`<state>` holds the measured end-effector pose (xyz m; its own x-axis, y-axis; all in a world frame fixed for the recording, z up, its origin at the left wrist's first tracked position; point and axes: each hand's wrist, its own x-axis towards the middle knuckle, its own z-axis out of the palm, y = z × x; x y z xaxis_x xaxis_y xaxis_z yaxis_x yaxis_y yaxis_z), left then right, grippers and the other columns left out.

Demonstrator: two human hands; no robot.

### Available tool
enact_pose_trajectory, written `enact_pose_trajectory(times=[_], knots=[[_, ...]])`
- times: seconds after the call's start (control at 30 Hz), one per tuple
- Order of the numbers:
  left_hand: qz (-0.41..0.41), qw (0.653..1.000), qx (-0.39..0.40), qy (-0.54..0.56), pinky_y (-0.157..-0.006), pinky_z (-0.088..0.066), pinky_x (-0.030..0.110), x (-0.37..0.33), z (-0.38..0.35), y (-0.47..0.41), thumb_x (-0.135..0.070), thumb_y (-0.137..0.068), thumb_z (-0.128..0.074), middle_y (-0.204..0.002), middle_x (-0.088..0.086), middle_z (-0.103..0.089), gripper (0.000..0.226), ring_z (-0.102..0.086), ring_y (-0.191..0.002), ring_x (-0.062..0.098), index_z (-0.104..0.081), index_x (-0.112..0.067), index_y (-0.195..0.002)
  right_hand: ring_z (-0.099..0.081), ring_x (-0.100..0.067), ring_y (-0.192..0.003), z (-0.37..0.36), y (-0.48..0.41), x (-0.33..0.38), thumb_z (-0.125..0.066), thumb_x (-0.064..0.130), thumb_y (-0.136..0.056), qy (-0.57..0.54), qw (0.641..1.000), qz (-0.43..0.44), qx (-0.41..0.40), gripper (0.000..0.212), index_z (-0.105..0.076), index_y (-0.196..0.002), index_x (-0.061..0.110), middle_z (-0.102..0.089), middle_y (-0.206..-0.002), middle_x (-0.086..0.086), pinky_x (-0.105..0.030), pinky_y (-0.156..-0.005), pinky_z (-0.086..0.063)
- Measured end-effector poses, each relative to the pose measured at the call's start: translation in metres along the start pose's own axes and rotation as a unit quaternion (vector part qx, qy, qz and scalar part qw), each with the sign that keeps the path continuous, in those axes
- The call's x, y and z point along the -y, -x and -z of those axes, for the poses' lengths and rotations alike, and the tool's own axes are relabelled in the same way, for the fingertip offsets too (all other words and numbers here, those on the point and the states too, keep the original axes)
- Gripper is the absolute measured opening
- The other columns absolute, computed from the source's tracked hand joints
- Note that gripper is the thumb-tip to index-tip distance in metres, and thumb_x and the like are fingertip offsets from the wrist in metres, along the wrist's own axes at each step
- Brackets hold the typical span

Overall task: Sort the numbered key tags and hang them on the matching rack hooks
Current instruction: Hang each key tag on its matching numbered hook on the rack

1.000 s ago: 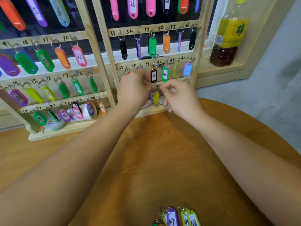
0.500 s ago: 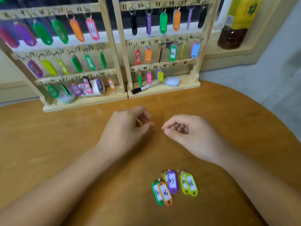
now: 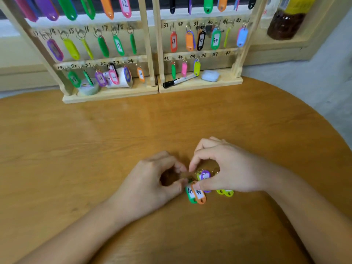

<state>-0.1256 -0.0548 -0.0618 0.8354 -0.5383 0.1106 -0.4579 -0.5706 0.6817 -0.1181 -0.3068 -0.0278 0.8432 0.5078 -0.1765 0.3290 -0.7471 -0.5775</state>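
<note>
1. Round wooden table (image 3: 95,149): fills the lower view; both forearms reach across it from the near edge.
2. Two wooden key racks (image 3: 152,44) stand side by side at the table's far edge. Handwritten hook numbers read 14 to 18 and 19 to 24 on the left rack, 37 to 42 and 43 to 48 on the right. Hung tags legibly marked include 12, 17, 37, 39 and 40. In the bottom right row, tags hang under 43, 44 and 45 only.
3. Bottle of dark liquid (image 3: 285,23), yellow label unreadable, on the ledge to the right of the racks.
4. Left hand (image 3: 152,185): curled, thumb and fingertips pinched together at the ring end of the loose tags; whether it grips a ring cannot be told.
5. Right hand (image 3: 228,168): arched over the loose tags, thumb pressing on the orange tag (image 3: 199,194), marked 46.
6. Loose tags, near centre of the table: the orange tag overlaps a green tag (image 3: 189,195); a purple tag (image 3: 205,176) and two yellow-green tags (image 3: 225,192) lie partly under the right hand.
7. Black-capped marker (image 3: 179,80) and a pale eraser-like block (image 3: 210,75) on the right rack's base.
8. Change: half a second earlier both hands hovered apart above the tags, loosely closed; a second earlier they were at the rack's lower hooks.
</note>
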Motion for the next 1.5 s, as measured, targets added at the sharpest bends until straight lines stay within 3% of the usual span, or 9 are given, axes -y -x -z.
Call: enact_pose_trajectory(times=[0.1, 0.37, 0.63, 0.9, 1.07, 1.17, 1.23, 1.37, 1.5], knots=[[0.009, 1.0, 0.004, -0.007, -0.079, -0.043, 0.013, -0.002, -0.004, 0.005, -0.052, -0.082, -0.08, -0.1, -0.02, -0.058, 0.029, -0.06, -0.092, 0.001, -0.075, -0.036, -0.104, -0.046, -0.003, -0.114, -0.008, -0.002, 0.0, -0.085, 0.057, -0.078, 0.031, 0.999, -0.004, -0.014, 0.03, -0.069, -0.098, 0.041, -0.051, -0.108, 0.022, -0.028, -0.103, -0.031], [0.016, 1.0, 0.014, -0.015, -0.081, -0.037, 0.008, -0.001, -0.005, 0.003, -0.052, -0.073, -0.093, -0.099, -0.02, -0.058, 0.038, -0.057, -0.094, 0.0, -0.074, -0.038, -0.104, -0.048, -0.005, -0.112, -0.013, -0.004, 0.002, -0.079, 0.049, -0.087, 0.016, 0.999, -0.007, -0.029, 0.013, -0.071, -0.088, 0.038, -0.054, -0.104, 0.018, -0.037, -0.107, -0.032], [0.051, 0.999, 0.01, 0.0, -0.075, -0.036, 0.01, -0.002, -0.005, 0.0, -0.05, -0.066, -0.097, -0.091, -0.018, -0.06, 0.038, -0.057, -0.092, 0.004, -0.074, -0.036, -0.093, -0.044, -0.003, -0.111, -0.022, -0.006, 0.01, -0.072, 0.064, -0.087, 0.03, 0.999, -0.006, -0.04, 0.028, -0.068, -0.086, 0.036, -0.052, -0.103, 0.021, -0.029, -0.098, -0.03], [0.077, 0.997, 0.012, -0.004, -0.073, -0.039, 0.013, -0.004, 0.001, 0.0, -0.049, -0.063, -0.1, -0.092, -0.016, -0.06, 0.043, -0.056, -0.09, 0.002, -0.074, -0.036, -0.095, -0.048, -0.005, -0.111, -0.02, -0.006, 0.01, -0.076, 0.051, -0.091, 0.015, 0.999, 0.012, -0.032, 0.015, -0.07, -0.089, 0.037, -0.057, -0.105, 0.019, -0.033, -0.101, -0.031], [0.1, 0.994, 0.04, -0.018, -0.072, -0.038, 0.009, -0.007, 0.01, -0.003, -0.042, -0.069, -0.098, -0.092, -0.016, -0.063, 0.036, -0.058, -0.089, -0.003, -0.077, -0.04, -0.099, -0.064, -0.007, -0.087, -0.008, -0.005, 0.007, -0.077, 0.027, -0.094, -0.137, 0.987, -0.004, -0.086, 0.009, -0.07, -0.089, 0.03, -0.071, -0.088, 0.011, -0.029, -0.081, -0.049], [0.117, 0.992, 0.039, -0.026, -0.07, -0.039, 0.011, -0.008, 0.012, -0.006, -0.038, -0.075, -0.094, -0.089, -0.015, -0.067, 0.026, -0.061, -0.088, 0.002, -0.079, -0.039, -0.095, -0.06, 0.0, -0.069, -0.003, -0.005, 0.006, -0.076, 0.016, -0.096, -0.208, 0.973, -0.005, -0.099, 0.012, -0.073, -0.099, 0.027, -0.076, -0.086, 0.007, -0.02, -0.068, -0.046], [0.127, 0.991, 0.035, -0.033, -0.068, -0.04, 0.011, -0.008, 0.012, -0.009, -0.035, -0.079, -0.091, -0.083, -0.016, -0.069, 0.019, -0.061, -0.084, 0.001, -0.079, -0.036, -0.092, -0.062, -0.002, -0.069, -0.002, -0.005, 0.003, -0.076, 0.013, -0.097, -0.236, 0.966, 0.0, -0.104, 0.017, -0.077, -0.105, 0.028, -0.077, -0.087, 0.004, -0.02, -0.066, -0.048], [0.138, 0.989, 0.021, -0.039, -0.065, -0.041, 0.011, -0.008, 0.011, -0.016, -0.031, -0.086, -0.084, -0.072, -0.019, -0.07, 0.006, -0.064, -0.077, 0.0, -0.079, -0.034, -0.085, -0.072, -0.023, -0.082, -0.004, -0.008, -0.004, -0.079, 0.013, -0.095, -0.272, 0.955, -0.005, -0.121, 0.01, -0.081, -0.097, 0.023, -0.077, -0.088, -0.002, -0.041, -0.078, -0.058], [0.143, 0.99, -0.009, -0.007, -0.068, -0.046, 0.016, -0.005, 0.013, -0.017, -0.037, -0.089, -0.084, -0.077, -0.02, -0.072, 0.008, -0.065, -0.079, 0.002, -0.077, -0.036, -0.084, -0.075, -0.024, -0.088, -0.002, -0.009, -0.009, -0.083, 0.015, -0.091, -0.293, 0.945, 0.013, -0.145, 0.007, -0.08, -0.097, 0.016, -0.079, -0.091, -0.003, -0.036, -0.082, -0.061]])
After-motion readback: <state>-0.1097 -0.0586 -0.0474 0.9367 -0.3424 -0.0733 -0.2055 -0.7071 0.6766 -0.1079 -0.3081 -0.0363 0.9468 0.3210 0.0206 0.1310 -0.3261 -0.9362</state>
